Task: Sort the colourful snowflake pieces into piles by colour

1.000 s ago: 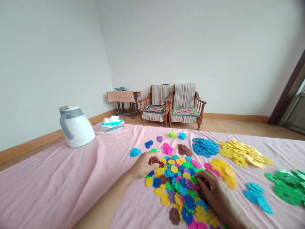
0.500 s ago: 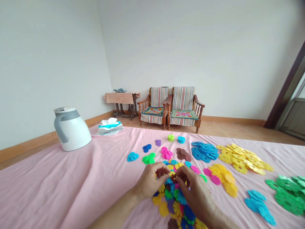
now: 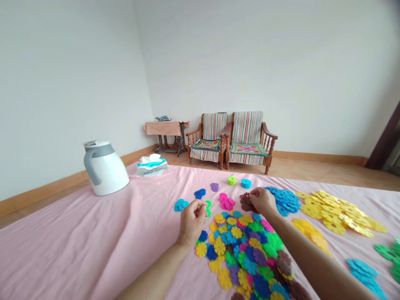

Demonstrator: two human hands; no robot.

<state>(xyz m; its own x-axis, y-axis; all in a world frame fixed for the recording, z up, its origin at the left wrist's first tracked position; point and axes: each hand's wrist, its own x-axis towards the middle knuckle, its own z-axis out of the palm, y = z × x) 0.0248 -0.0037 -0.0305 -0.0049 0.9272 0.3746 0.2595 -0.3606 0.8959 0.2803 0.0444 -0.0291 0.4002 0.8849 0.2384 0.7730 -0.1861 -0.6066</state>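
Note:
My right hand [image 3: 264, 202] reaches to a small group of brown notched plastic discs [image 3: 245, 201]; its fingers are pinched on a brown disc at the group's right side. My left hand [image 3: 193, 221] is raised over the light green discs [image 3: 208, 208], partly hiding them. Its fingers are curled together, and what they hold, if anything, does not show. Between my forearms spreads a large mixed heap of discs [image 3: 246, 254] in yellow, blue, green, purple, pink and brown. Pink discs [image 3: 226, 202] lie between the two hands.
Sorted discs surround the heap: light blue [image 3: 181, 204], dark blue [image 3: 200, 193], purple [image 3: 214, 187], stacked lime [image 3: 231, 181] and blue [image 3: 246, 183], with larger blue [image 3: 286, 200] and yellow [image 3: 339, 210] piles rightward. A white jug [image 3: 109, 173] and tissue box [image 3: 152, 166] stand left on the pink cloth [image 3: 78, 241].
Both hands have left the mixed heap. My right hand has moved forward and right to the brown discs, my left forward and left to the green ones. The view has turned slightly left.

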